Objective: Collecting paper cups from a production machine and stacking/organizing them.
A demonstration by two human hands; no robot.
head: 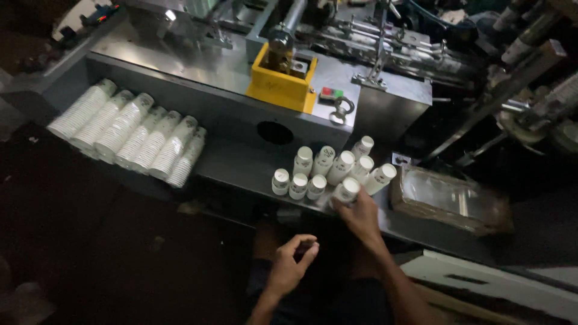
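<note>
Right grip [360, 212] among cup stacks [328, 171]

Beyond the grip a grey metal machine [205, 66] with a yellow housing [283, 84] fills the dim room, its steel shelf [241, 168] running left from the grip, rods and rollers [530, 72] crowding the far right, and a dark floor [120, 253] spreading below left.
</note>
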